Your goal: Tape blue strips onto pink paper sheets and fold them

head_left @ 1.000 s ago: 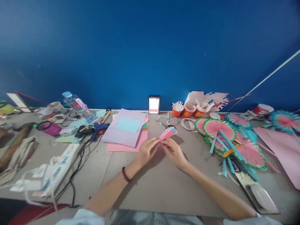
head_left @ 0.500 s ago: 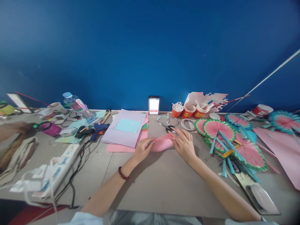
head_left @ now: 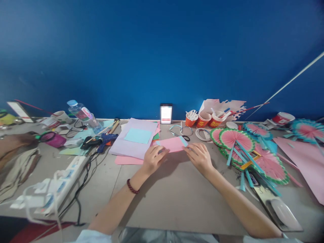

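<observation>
A pink pleated paper [head_left: 172,144] with a light blue edge lies stretched out flat on the grey table [head_left: 167,195], between my two hands. My left hand [head_left: 153,159] pinches its left end, a bead bracelet on that wrist. Its right end is held down by the fingers of my right hand [head_left: 199,157]. Just behind the paper lie scissors [head_left: 180,134] with black handles. A stack of lilac, pink and light blue sheets [head_left: 138,140] sits to the left of the paper.
Finished pink-and-green paper fans [head_left: 243,150] with blue sticks are piled at the right. Orange cups [head_left: 204,119], a phone [head_left: 166,113], tape rings [head_left: 203,134], a glue gun [head_left: 102,139], a water bottle [head_left: 82,114] and a power strip [head_left: 54,187] stand around. Another person's arm [head_left: 12,143] rests at the far left.
The pink paper was a folded fan held up between my fingers. My hands have pulled apart and the paper now lies stretched flat on the table.
</observation>
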A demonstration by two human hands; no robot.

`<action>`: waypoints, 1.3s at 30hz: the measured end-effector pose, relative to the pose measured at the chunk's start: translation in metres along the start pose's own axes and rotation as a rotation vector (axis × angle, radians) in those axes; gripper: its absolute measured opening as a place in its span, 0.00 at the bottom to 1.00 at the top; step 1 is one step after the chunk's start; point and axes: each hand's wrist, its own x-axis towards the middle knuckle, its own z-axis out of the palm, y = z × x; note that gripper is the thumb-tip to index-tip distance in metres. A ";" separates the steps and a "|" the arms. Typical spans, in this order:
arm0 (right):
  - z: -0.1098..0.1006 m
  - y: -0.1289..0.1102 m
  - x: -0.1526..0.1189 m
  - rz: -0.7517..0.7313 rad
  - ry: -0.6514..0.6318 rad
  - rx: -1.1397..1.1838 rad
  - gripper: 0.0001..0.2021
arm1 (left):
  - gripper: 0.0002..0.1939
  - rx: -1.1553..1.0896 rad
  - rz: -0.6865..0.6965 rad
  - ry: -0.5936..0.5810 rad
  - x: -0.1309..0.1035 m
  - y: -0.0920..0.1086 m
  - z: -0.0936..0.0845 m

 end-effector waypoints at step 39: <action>0.041 0.015 -0.013 0.956 -0.166 0.990 0.17 | 0.12 -0.765 -1.006 -0.198 -0.008 -0.024 0.013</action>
